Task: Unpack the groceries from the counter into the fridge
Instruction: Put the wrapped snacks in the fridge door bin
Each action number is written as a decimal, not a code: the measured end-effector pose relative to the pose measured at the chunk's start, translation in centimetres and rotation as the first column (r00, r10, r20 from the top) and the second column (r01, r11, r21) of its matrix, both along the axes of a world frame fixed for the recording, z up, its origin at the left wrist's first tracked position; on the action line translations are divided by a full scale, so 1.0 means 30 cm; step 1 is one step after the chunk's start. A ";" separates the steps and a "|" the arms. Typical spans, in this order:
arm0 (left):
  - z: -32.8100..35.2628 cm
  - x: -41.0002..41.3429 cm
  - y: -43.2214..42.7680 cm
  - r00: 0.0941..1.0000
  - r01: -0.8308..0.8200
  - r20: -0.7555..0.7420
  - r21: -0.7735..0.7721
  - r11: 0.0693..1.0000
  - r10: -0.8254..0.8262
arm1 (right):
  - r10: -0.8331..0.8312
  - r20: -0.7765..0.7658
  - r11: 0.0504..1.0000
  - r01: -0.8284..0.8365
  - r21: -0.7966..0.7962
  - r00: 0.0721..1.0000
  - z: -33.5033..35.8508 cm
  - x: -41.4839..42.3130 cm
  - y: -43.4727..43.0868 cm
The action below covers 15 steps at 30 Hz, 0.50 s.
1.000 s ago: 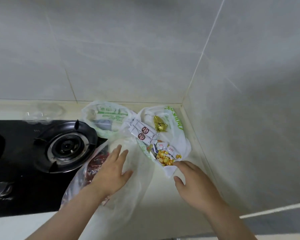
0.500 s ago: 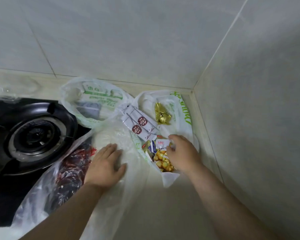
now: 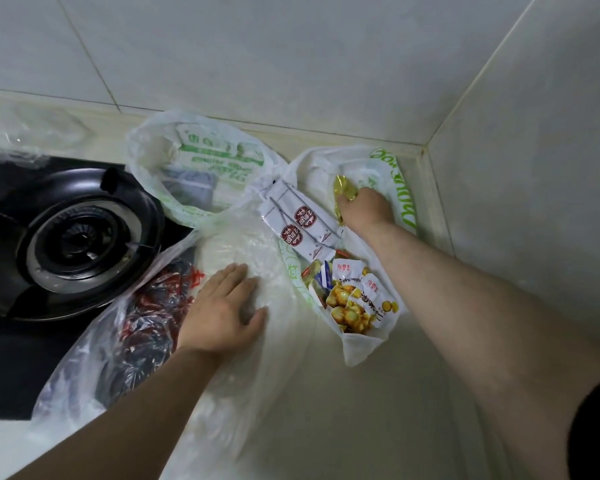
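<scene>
- The right hand (image 3: pixel 364 207) reached into the far white bag (image 3: pixel 392 174) in the bench corner, fingers curled onto the gold packet (image 3: pixel 343 192); whether the grasp was fully clenched could not be told, as the fingertips were hidden.
- The gold packet lay directly under and just left of that hand, at the far end of the bag; its long axis appeared to run roughly away from the person.
- The right hand was the nearer one to the packet; the left hand (image 3: pixel 224 306) was well apart from it.
- The left hand lay flat and released, palm down, on the clear bag (image 3: pixel 243 358), holding nothing and pressing on a pale bundle inside.
- Two white sachets (image 3: pixel 298 223) lay between the hands, just beside the right wrist. Yellow snack packs (image 3: pixel 355 303) sat at the bag's near end, under the right forearm.
- A third bag (image 3: pixel 201 161) with green print stood against the back wall.
- Judgement: a lift of the packet would need to go up and back toward the person, clear of the sachets.
- The bench (image 3: pixel 378 410) was pale and smooth, in a tiled corner; a black stove (image 3: pixel 73 237) was at left, with the clear bag overlapping its edge. No fridge was in view.
</scene>
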<state>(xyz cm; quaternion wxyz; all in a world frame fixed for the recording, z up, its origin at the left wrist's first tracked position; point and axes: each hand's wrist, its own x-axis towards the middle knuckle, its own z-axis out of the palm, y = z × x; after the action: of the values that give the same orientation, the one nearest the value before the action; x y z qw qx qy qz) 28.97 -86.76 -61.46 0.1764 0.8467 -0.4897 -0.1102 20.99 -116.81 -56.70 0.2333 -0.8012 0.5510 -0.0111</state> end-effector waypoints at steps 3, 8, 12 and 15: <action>-0.006 0.001 0.002 1.000 0.001 -0.004 -0.002 1.000 -0.001 | 0.030 0.032 1.000 -0.030 0.003 0.999 -0.008 -0.005 -0.001; -0.020 0.013 0.004 1.000 0.009 -0.015 -0.010 1.000 -0.009 | 0.013 0.200 0.994 0.008 -0.105 0.980 0.045 -0.054 0.061; -0.018 0.015 0.008 1.000 0.005 -0.002 -0.006 1.000 -0.005 | -0.127 0.514 0.992 0.106 0.071 0.848 0.154 -0.146 0.224; -0.011 0.021 0.007 1.000 0.015 -0.017 0.005 1.000 -0.015 | -0.229 0.618 0.954 0.046 0.297 0.752 0.183 -0.219 0.397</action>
<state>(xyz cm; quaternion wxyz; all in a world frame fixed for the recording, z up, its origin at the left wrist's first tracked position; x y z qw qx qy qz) 29.59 -86.53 -61.79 0.1776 0.8424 -0.4944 -0.1202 14.41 -104.89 -51.21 0.5114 -0.6666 0.4912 -0.2301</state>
